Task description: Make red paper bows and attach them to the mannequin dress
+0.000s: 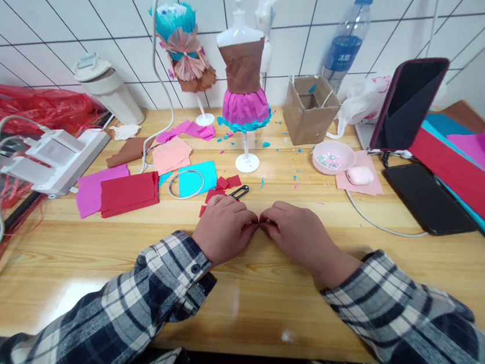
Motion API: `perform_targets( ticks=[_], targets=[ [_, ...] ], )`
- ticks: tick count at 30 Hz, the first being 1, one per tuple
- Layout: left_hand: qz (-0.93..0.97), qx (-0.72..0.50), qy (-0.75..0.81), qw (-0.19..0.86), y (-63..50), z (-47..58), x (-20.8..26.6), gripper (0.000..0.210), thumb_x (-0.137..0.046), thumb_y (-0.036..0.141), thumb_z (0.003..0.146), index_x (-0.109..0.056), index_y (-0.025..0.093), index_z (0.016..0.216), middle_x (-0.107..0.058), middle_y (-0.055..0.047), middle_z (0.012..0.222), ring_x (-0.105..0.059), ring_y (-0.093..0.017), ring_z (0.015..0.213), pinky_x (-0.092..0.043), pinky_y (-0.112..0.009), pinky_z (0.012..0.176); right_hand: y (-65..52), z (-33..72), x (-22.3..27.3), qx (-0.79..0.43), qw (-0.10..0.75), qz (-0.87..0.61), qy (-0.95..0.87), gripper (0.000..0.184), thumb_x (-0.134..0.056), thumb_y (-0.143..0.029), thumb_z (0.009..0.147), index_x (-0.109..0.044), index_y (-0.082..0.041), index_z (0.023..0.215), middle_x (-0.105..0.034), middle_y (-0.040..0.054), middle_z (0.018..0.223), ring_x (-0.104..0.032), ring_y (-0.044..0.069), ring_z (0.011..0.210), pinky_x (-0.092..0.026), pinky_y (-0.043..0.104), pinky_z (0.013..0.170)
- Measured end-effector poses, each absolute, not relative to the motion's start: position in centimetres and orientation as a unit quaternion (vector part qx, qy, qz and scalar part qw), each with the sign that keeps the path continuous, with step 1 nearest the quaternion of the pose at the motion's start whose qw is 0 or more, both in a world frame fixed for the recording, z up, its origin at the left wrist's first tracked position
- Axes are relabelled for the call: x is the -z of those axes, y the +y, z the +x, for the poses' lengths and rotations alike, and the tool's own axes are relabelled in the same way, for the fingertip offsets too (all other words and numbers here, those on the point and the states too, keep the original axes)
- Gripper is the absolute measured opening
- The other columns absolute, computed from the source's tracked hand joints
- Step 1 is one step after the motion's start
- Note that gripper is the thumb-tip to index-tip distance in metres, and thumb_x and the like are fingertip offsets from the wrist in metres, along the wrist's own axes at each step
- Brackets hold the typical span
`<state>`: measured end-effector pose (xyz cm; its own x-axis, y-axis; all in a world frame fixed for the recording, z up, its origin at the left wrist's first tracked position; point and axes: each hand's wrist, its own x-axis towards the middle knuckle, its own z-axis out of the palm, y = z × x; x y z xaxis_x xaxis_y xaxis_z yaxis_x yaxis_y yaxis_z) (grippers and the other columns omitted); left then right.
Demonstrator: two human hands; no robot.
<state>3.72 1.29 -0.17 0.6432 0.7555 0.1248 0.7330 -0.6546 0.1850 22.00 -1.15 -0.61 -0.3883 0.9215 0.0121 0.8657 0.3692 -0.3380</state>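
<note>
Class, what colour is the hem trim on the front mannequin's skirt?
The hem trim is turquoise blue, seen best in the head view.

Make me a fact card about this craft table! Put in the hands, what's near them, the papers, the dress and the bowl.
Left hand: pinched, close to the other hand
Right hand: pinched too; anything held is too small to tell
Near left hand: red paper scraps, black tool partly hidden
Papers, left side: red stack overlapping a magenta sheet
Dress: brown top, pink skirt, blue hem, on a white stand
Bowl: pink, small shiny bits inside
</note>
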Motion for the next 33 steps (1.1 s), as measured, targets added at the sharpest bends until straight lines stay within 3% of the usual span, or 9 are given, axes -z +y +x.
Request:
perform_targets(
  ticks=[6, 12, 18, 26, 29, 33],
  targets=[
    [0.91, -0.081, 0.403, 0.06, 1.2, 3.9, 0.2, 0.018, -0.054, 0.026, 0.087, -0.069, 0.019, 0.081, -0.066, -0.006, 0.077, -0.055, -0.022, 0.078, -0.039, -0.038, 0.075, -1.3, 21.9, 0.8, -0.09, 0.06, -0.518, -0.848, 0.017, -0.043, -0.021, 0.096, -0.06, -0.019, 0.094, -0.06, 0.0033, 0.089, -0.059, 0.017, 0.073, -0.033, 0.029, 0.057],
    [0.902, -0.131, 0.407, 0.059, 0.8, 3.3, -0.3, 0.025, -0.055, 0.036, 0.086, -0.07, 0.021, 0.1, -0.064, -0.007, 0.086, -0.053, -0.024, 0.085, -0.038, -0.041, 0.078, -1.7, 21.9, 0.0, -0.034, 0.024, -0.498, -0.866, 0.017, -0.041, -0.011, 0.092, -0.056, -0.016, 0.098, -0.058, 0.0065, 0.093, -0.057, 0.018, 0.07, -0.03, 0.03, 0.051],
    [0.894, -0.148, 0.422, 0.02, 0.6, 3.3, -0.2, 0.017, -0.057, 0.033, 0.084, -0.073, 0.026, 0.083, -0.064, -0.005, 0.085, -0.052, -0.023, 0.086, -0.03, -0.045, 0.081, -1.9, 21.9, -0.2, -0.033, 0.05, -0.482, -0.874, 0.017, -0.041, -0.01, 0.092, -0.056, -0.017, 0.096, -0.058, 0.0049, 0.091, -0.057, 0.018, 0.072, -0.029, 0.03, 0.052],
    [0.893, -0.158, 0.421, 0.004, 0.5, 3.6, -0.5, 0.016, -0.059, 0.029, 0.082, -0.074, 0.026, 0.078, -0.065, -0.003, 0.08, -0.052, -0.023, 0.083, -0.028, -0.047, 0.082, -2.0, 21.8, 0.0, -0.038, 0.064, -0.479, -0.875, 0.016, -0.043, -0.011, 0.091, -0.058, -0.017, 0.093, -0.059, 0.0045, 0.089, -0.056, 0.016, 0.069, -0.029, 0.028, 0.052],
    [0.894, -0.163, 0.416, 0.015, 0.6, 3.4, -0.5, 0.016, -0.059, 0.027, 0.082, -0.074, 0.026, 0.076, -0.065, -0.003, 0.077, -0.053, -0.023, 0.082, -0.029, -0.047, 0.082, -1.8, 22.0, 0.2, -0.046, 0.091, -0.476, -0.873, 0.018, -0.044, -0.013, 0.092, -0.061, -0.018, 0.094, -0.062, 0.0041, 0.088, -0.058, 0.016, 0.07, -0.032, 0.028, 0.053],
    [0.873, -0.197, 0.436, 0.1, 1.2, 2.6, -0.3, 0.013, -0.062, 0.026, 0.078, -0.074, 0.023, 0.076, -0.066, -0.004, 0.076, -0.055, -0.022, 0.079, -0.037, -0.041, 0.076, -0.7, 24.8, 0.0, -0.062, 0.219, -0.5, -0.835, 0.023, -0.05, -0.027, 0.094, -0.063, -0.022, 0.112, -0.067, 0.0045, 0.098, -0.063, 0.016, 0.079, -0.041, 0.027, 0.061]
  ],
)
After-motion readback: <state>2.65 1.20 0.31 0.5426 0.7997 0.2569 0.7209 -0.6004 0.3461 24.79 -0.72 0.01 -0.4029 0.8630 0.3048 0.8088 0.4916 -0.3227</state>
